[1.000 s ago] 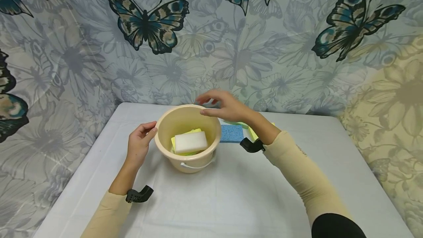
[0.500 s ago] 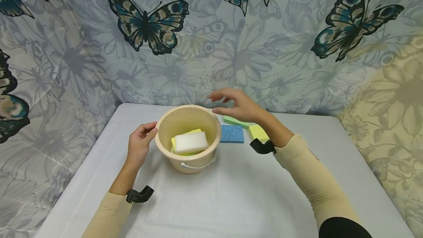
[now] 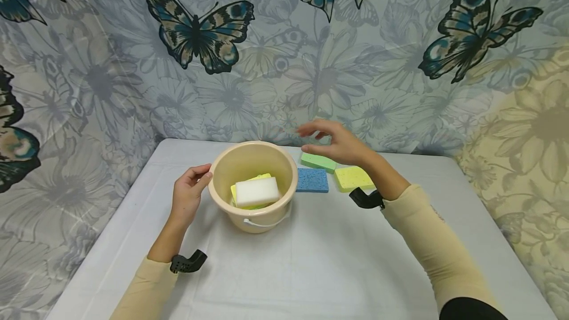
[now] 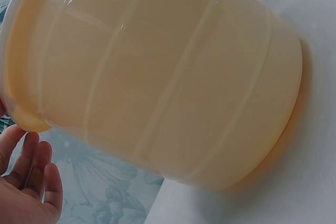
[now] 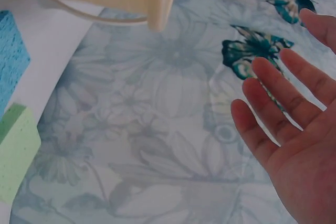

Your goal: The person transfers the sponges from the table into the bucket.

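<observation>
A cream bucket [image 3: 255, 219] stands upright, with a white sponge [image 3: 257, 191] lying on a yellow sponge [image 3: 233, 192] inside. My left hand [image 3: 186, 194] pinches the bucket's rim at its left side; the left wrist view shows the fingers [image 4: 23, 166] at the rim from outside. Holding nothing, my right hand [image 3: 335, 141] hovers to the right of the bucket with relaxed fingers. Below it on the table lie a green sponge [image 3: 318, 162], a blue sponge [image 3: 312, 180] and another yellow sponge [image 3: 353, 179].
The white-covered table [image 3: 338, 260] ends at the back against a patterned cloth [image 3: 231, 98] with butterflies. The bucket's pale handle [image 3: 266, 224] hangs down at the front.
My right hand has moved rightward, away from the bucket's rim, and more of the green and yellow sponges shows. The left hand and the bucket have stayed in place.
</observation>
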{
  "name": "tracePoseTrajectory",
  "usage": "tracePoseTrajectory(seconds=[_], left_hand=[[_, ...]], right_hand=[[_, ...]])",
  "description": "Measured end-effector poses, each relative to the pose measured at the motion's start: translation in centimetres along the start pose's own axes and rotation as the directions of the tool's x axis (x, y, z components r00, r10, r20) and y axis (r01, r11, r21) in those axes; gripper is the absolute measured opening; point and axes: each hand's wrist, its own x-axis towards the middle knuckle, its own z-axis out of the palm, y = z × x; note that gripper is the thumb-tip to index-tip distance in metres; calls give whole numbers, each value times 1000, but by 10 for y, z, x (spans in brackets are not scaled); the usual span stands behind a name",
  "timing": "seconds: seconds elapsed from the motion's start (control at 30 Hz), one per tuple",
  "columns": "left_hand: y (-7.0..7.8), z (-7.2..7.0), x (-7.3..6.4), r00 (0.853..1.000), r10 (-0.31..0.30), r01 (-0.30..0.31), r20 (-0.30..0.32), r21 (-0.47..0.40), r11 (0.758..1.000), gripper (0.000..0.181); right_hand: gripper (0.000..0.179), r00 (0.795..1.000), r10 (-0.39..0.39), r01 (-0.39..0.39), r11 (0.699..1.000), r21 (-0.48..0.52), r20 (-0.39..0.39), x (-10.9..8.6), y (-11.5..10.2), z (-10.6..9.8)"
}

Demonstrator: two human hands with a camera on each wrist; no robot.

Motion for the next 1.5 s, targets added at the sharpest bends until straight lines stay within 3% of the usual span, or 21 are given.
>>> tracePoseTrajectory(seconds=[0.93, 1.5], left_hand=[[0, -1, -1, 1000, 15, -15, 17, 3, 1000, 34], [1, -1, -1, 1000, 10, -10, 19, -2, 1000, 33]], right_hand=[[39, 992, 125, -125, 990, -70, -3, -26, 26, -17], [43, 965, 263, -261, 960, -97, 7, -35, 51, -23]])
